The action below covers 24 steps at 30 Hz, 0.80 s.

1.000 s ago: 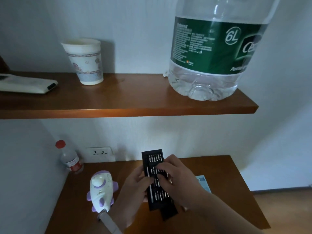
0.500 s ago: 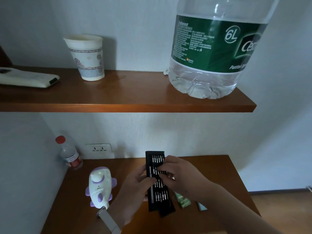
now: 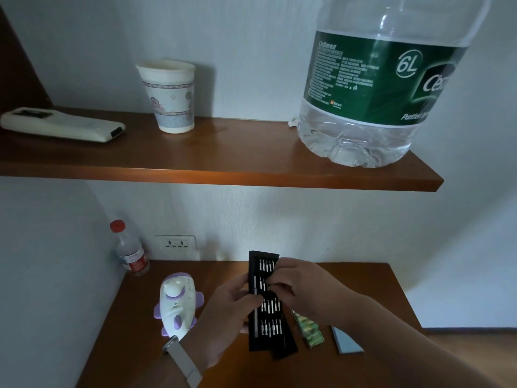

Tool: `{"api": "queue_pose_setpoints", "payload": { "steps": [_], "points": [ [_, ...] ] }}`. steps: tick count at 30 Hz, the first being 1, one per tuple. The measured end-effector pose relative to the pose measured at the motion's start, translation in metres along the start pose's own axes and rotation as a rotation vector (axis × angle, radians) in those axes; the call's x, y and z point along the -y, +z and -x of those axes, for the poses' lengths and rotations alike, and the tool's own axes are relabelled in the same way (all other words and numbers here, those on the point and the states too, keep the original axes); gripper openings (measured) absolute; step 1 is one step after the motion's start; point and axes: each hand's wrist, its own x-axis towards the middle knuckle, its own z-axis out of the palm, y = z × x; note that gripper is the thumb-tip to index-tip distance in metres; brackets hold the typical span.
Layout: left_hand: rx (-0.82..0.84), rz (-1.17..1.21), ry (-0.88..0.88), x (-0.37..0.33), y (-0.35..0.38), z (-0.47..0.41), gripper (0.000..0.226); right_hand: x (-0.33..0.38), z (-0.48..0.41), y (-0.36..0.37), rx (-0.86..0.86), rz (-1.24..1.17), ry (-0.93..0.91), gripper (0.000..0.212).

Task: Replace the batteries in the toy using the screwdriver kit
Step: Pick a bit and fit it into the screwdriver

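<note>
A black screwdriver kit tray with rows of silver bits is held above the wooden desk, its black sleeve under it. My left hand grips the tray's left edge, thumb on top. My right hand pinches at the bits in the tray's upper middle; whether a bit is between the fingers I cannot tell. A white and purple toy lies on the desk left of my left hand. A green pack of batteries lies right of the kit.
A grey-blue flat card lies right of the batteries. A small red-capped bottle stands in the back left corner by a wall socket. The shelf above carries a remote, a paper cup and a 6L water jug.
The view has tilted so the desk shows more. The green battery pack has come into sight right of the kit. My right hand's fingers have shifted slightly over the bits.
</note>
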Motion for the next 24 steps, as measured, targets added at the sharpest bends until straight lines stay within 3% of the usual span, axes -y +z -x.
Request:
{"api": "queue_pose_setpoints", "payload": {
  "steps": [19,24],
  "points": [
    [0.027,0.023,-0.008,0.002,-0.007,-0.005,0.039,0.015,-0.006,0.0,-0.027,0.208,-0.131,0.032],
    [0.032,0.022,-0.014,0.003,-0.01,-0.006,0.038,0.008,-0.009,0.004,-0.001,0.125,-0.067,0.024]
  ]
}}
